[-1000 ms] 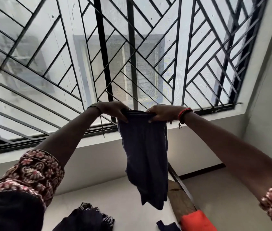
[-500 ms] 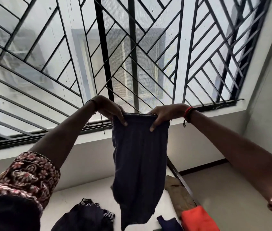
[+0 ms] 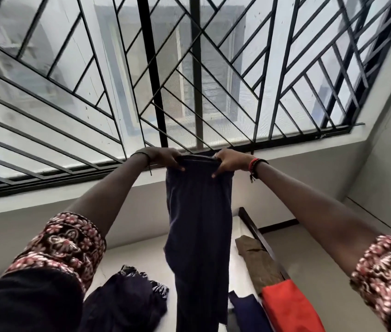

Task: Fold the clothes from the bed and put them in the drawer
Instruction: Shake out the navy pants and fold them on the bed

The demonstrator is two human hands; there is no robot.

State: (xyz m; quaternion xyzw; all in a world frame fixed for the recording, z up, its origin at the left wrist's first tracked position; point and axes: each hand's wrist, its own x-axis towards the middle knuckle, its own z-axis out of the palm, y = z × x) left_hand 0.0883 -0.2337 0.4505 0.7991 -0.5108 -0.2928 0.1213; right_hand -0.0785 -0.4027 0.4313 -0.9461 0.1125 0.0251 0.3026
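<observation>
Both arms reach out and up toward twelve o'clock, so the navy garment (image 3: pixel 199 224) hangs free in front of the window grille (image 3: pixel 189 68). The left grip (image 3: pixel 163 158) pinches the top hem at its eleven o'clock corner, fingers curled over the front of the cloth. The right grip (image 3: pixel 231 161) does the same at the one o'clock corner, with one finger lying down the front. The hem is drawn taut between them, and the two are no wider apart than the cloth itself.

Held this high, the garment drops straight toward six o'clock by its own weight. That seems the purpose: the hang pulls out creases and lines up the layers before a fold. It reads as a long narrow strip, perhaps already doubled lengthwise, though I cannot tell how many layers there are. Its lower end runs out of view, so whether it clears the bed (image 3: pixel 137 255) is hidden.

The rest waits on the bed below. A dark heap (image 3: pixel 122 303) lies at seven o'clock of the garment and a navy piece (image 3: pixel 244 310) at five. A red cloth (image 3: pixel 288 307) is just beside that, and an olive cloth (image 3: pixel 259 262) at four lies along the bed rail (image 3: pixel 261 238). The heap at least is plainly unfolded, so I judge the task to be in its early part. No drawer is in view.

The next move likely calls for lowering the garment onto a bare part of the bed without loosening either corner.
</observation>
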